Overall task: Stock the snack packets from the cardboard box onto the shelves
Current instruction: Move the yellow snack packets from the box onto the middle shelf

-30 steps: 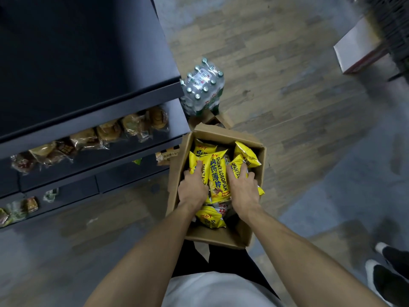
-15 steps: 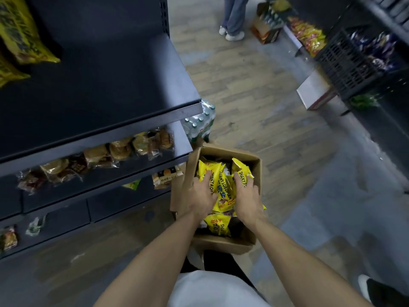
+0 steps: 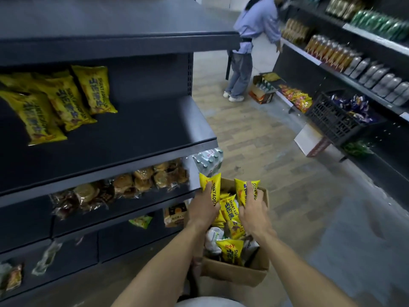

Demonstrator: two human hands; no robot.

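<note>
— Packets (image 3: 229,212) are bunching between both hands, just above the cardboard box (image 3: 234,272). Grip okay?

— Left hand (image 3: 202,207) is curling round one packet, right hand (image 3: 253,210) round another. I'm suggesting squeezing inward so the middle ones aren't slipping, then swinging up-left of the box toward the shelf (image 3: 132,138).

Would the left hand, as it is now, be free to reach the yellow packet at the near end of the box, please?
Probably not: the left hand already grips a bunch of packets, though the near packet lies uncovered in the box.
</note>
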